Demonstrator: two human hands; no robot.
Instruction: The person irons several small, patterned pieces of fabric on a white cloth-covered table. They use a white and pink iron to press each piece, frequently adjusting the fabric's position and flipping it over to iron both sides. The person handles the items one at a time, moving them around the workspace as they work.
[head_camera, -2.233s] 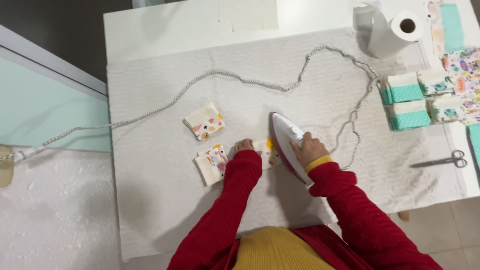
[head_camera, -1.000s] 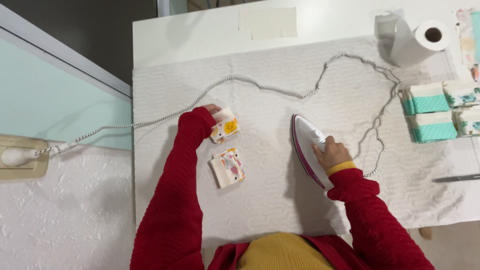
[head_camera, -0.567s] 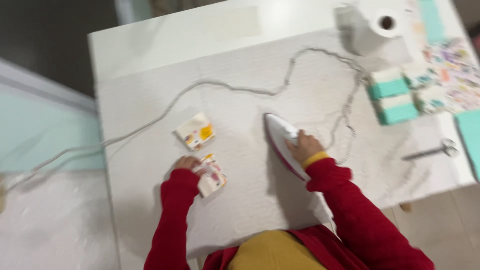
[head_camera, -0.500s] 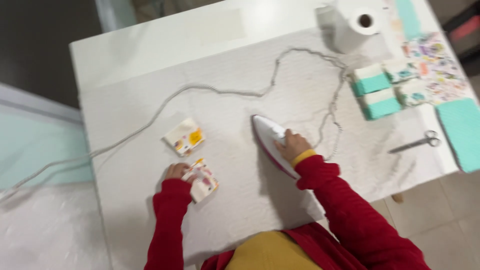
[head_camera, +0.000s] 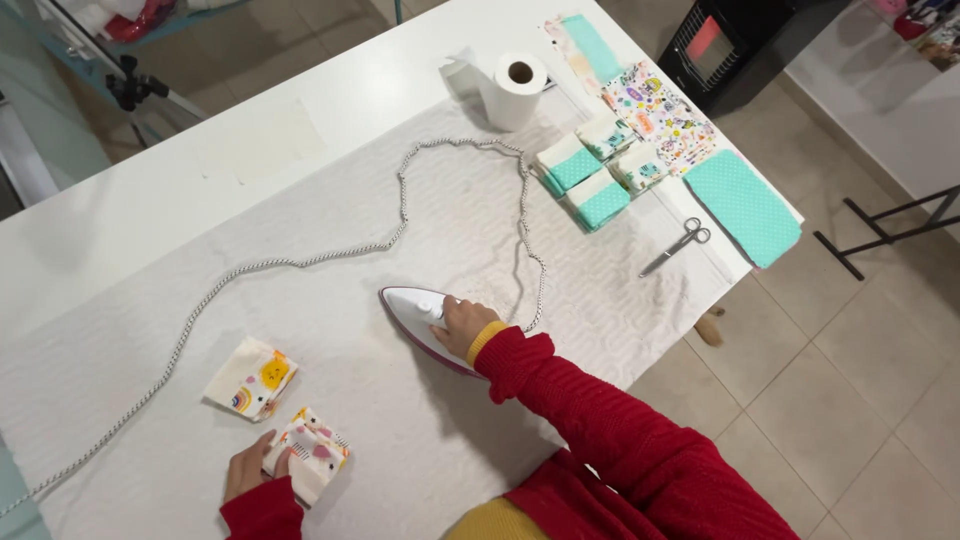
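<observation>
the left hand (head_camera: 247, 466) pinches a folded patterned fabric piece (head_camera: 306, 462) at its left edge on the white ironing cloth (head_camera: 330, 310); the right hand (head_camera: 462, 324) grips the iron (head_camera: 420, 318), well apart.

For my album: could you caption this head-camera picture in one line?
Right hand grips a white iron on the padded table; left hand holds a folded patterned cloth.

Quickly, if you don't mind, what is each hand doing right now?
Left hand: closed on the folded printed fabric piece.
Right hand: closed on the handle of the iron, which rests on the table cover.
</observation>
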